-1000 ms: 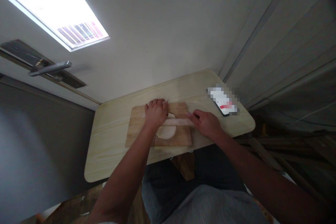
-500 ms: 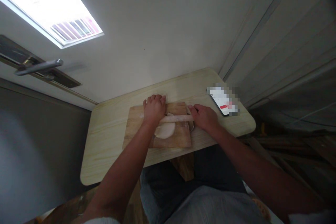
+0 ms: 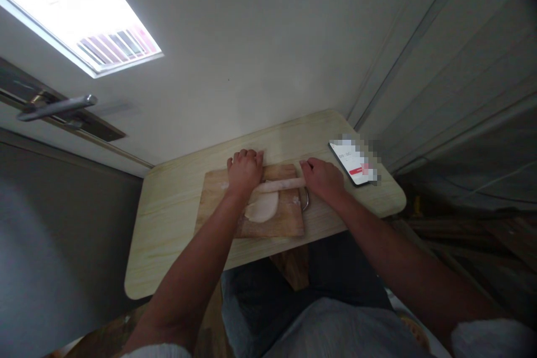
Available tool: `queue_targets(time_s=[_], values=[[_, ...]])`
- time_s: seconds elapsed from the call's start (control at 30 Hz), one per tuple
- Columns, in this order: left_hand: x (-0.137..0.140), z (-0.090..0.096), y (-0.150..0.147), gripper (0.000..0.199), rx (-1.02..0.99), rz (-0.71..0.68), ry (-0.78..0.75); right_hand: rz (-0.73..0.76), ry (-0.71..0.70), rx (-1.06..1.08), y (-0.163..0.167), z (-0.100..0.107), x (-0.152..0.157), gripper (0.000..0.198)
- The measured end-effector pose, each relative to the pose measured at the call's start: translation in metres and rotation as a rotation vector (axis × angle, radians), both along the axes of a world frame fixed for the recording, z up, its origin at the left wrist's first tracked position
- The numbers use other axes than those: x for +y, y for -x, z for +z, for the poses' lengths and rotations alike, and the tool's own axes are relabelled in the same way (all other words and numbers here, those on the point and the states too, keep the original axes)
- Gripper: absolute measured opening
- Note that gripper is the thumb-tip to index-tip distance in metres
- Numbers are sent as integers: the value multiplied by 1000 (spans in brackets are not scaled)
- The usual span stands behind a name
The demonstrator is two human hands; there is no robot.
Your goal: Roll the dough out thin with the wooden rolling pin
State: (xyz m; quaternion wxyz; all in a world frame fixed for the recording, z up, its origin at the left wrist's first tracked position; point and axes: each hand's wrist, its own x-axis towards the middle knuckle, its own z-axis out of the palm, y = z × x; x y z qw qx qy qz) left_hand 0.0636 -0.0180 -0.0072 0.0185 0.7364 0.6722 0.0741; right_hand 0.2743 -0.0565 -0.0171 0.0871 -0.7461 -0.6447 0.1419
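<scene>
A thin, pale rolling pin lies across the far edge of a flat, rounded piece of dough. My left hand is closed over the pin's left end, hiding it, with the knuckles toward the far side. Wrapped round the right end is my right hand, just beyond the board's right edge. Under the dough is a wooden cutting board with flour smudges and a metal ring handle on its right side.
The board rests on a light wood-patterned table with rounded corners. A phone with a lit, partly blurred screen lies at the right. Beyond the table stands a pale door with a metal handle and a bright window.
The rolling pin has moved a little away from me across the dough, its right end most, together with my right hand. More of the dough's near part shows.
</scene>
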Motion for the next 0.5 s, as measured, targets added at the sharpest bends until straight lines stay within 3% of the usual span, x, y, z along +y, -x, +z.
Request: queue_targets(time_s=[0.3,0.5], values=[[6,-4,0,57,39,22,-53,-7,9,-22,2,1,17,55],[0,-1,-2,57,70,19,-61,22,3,-91,1,-1,9,53]])
